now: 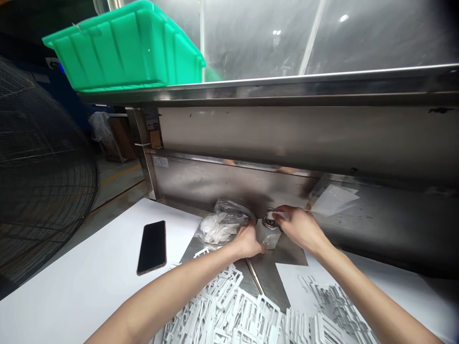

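My left hand (248, 240) is closed round the side of a small clear bottle (268, 235) that stands on the steel bench at the back. My right hand (299, 224) reaches over the bottle's top, its fingers pinched at the dark cap. Just left of the bottle lies a crumpled clear plastic bag (224, 220). Both forearms stretch forward over a heap of white plastic frame parts (229, 310).
A black phone (152, 246) lies face up on the white sheet (71, 286) at the left. A green bin (125, 48) sits on the steel shelf above. A wire fan guard (36, 191) stands at far left. More white parts (333, 306) lie at the right.
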### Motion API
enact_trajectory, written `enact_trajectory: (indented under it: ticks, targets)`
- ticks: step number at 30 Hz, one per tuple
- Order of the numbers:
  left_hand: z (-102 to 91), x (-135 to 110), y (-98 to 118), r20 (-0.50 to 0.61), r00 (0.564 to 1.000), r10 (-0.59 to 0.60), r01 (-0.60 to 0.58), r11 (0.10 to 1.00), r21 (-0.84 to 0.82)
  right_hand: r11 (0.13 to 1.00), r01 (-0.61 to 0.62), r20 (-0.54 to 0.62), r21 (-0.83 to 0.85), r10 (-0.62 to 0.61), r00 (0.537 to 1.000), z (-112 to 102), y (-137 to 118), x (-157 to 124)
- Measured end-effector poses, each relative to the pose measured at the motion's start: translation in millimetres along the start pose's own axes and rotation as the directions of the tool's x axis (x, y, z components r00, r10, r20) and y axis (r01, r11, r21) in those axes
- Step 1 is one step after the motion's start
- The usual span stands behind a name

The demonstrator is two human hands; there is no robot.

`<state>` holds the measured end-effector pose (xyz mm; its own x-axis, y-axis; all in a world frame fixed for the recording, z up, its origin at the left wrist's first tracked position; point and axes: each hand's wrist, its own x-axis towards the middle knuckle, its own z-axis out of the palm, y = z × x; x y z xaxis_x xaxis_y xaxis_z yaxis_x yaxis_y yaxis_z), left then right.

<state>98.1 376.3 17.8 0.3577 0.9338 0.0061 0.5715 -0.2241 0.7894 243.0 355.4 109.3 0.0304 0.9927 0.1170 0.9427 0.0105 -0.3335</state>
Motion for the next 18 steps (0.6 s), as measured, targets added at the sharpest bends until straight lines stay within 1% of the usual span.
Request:
enact_trajectory:
  ticks: [4, 7, 10, 12, 14, 16, 18]
  targets:
    - [-14.7, -15.8, -0.7, -0.003, 0.997, -0.08, 0.08, 0.997, 0.001, 0.999, -0.043, 0.008, 0.024, 0.043, 0.999, -3.2, -4.6, -3.3]
    - [-29.6, -33.0, -1.0, 0.011, 0.994, -0.109, 0.109, 0.994, -0.031, 0.994, -0.086, 0.011, 0.062, 0.085, 0.996, -7.7, -2.2, -5.7]
    - [-46.4, -55.0, -1.3, 0.04, 0.99, -0.136, 0.139, 0.987, -0.075, 0.973, -0.192, 0.068, 0.128, 0.185, 0.98, -7.2, 7.1, -9.9]
    - [-57.0, -68.5, -2.2, 0.059, 0.987, -0.149, 0.154, 0.982, -0.105, 0.927, -0.315, 0.162, 0.202, 0.285, 0.945, 0.2, 14.1, -15.3]
    - [-64.3, -75.8, -3.8, 0.071, 0.986, -0.151, 0.16, 0.978, -0.135, 0.845, -0.447, 0.278, 0.293, 0.372, 0.886, 14.0, 18.4, -22.5]
    - [-66.2, -73.5, -4.9, 0.071, 0.988, -0.136, 0.146, 0.975, -0.169, 0.735, -0.555, 0.364, 0.389, 0.431, 0.826, 31.4, 18.4, -29.6]
    - [-61.9, -61.7, -3.7, 0.066, 0.994, -0.09, 0.102, 0.97, -0.221, 0.617, -0.626, 0.41, 0.476, 0.474, 0.779, 48.5, 14.9, -34.4]
